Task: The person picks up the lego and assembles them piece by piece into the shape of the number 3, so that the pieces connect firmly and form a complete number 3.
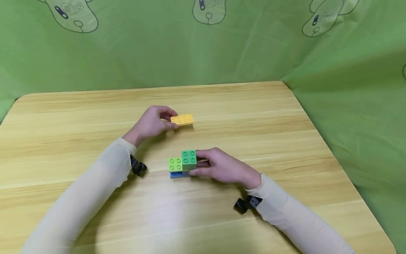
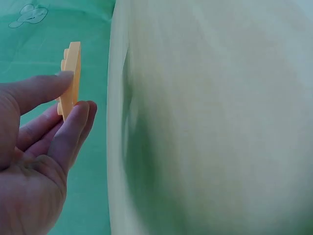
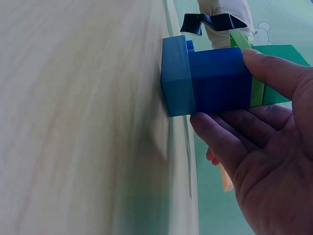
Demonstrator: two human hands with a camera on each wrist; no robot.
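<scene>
My left hand (image 1: pixel 151 121) pinches a flat yellow toy building brick (image 1: pixel 182 119) by its left end, studs up. In the left wrist view, the thumb presses the studded side of the yellow brick (image 2: pixel 69 93), with fingertips on the other side. Nearer to me, my right hand (image 1: pixel 225 166) grips a stack of toy bricks from the right. On its top sits a square green brick (image 1: pixel 189 160) over a thin lime brick (image 1: pixel 175 164). The right wrist view shows a dark blue brick (image 3: pixel 220 81) between thumb and fingers, with a lighter blue brick (image 3: pixel 177 78) at the bottom.
Both hands are over a wood-grain table (image 1: pixel 269 134) with rounded corners. A green cloth (image 1: pixel 158 53) with printed cartoon figures hangs behind it and along the right side. Small black devices (image 1: pixel 137 165) are strapped at the sleeved wrists.
</scene>
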